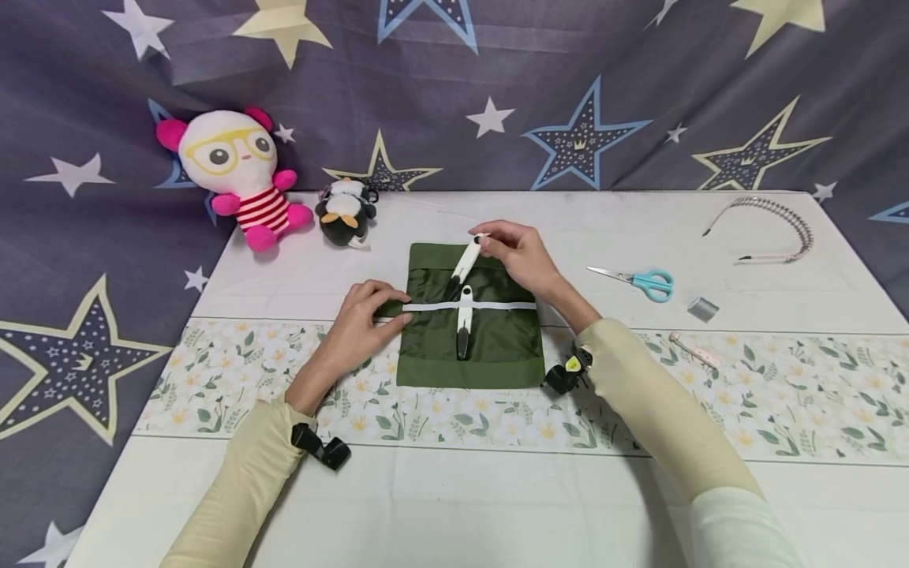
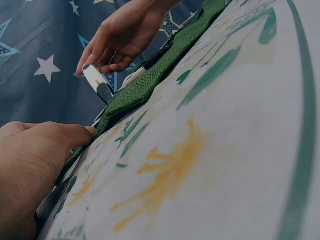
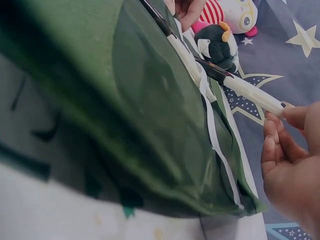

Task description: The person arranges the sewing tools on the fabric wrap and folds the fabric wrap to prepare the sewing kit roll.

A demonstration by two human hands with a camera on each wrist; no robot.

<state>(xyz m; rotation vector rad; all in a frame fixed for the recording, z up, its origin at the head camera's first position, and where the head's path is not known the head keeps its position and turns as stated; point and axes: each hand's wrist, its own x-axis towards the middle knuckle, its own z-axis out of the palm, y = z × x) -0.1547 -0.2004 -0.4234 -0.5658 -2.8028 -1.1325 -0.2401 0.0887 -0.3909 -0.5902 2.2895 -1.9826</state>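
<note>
A dark green cloth piece [image 1: 472, 373] lies flat on the table, a white elastic band [image 1: 507, 305] running across its middle. One slim white-handled item with a black tip [image 1: 465, 319] is tucked under the band. My right hand [image 1: 521, 256] pinches the top end of a second white-handled item [image 1: 466, 260] between thumb and fingers, tilted, its dark end low near the band; in the right wrist view this item [image 3: 255, 95] slants over the cloth. My left hand [image 1: 362, 319] rests its thumb and fingertips at the cloth's left edge, by the band's end.
Behind on the left sit a pink-and-white plush toy [image 1: 241, 177] and a small penguin plush [image 1: 346, 213]. To the right lie turquoise-handled scissors [image 1: 649, 285], a grey roll [image 1: 703, 308], a small pinkish strip [image 1: 694, 349] and a headband [image 1: 795, 221]. A star-patterned curtain [image 1: 490, 71] hangs behind.
</note>
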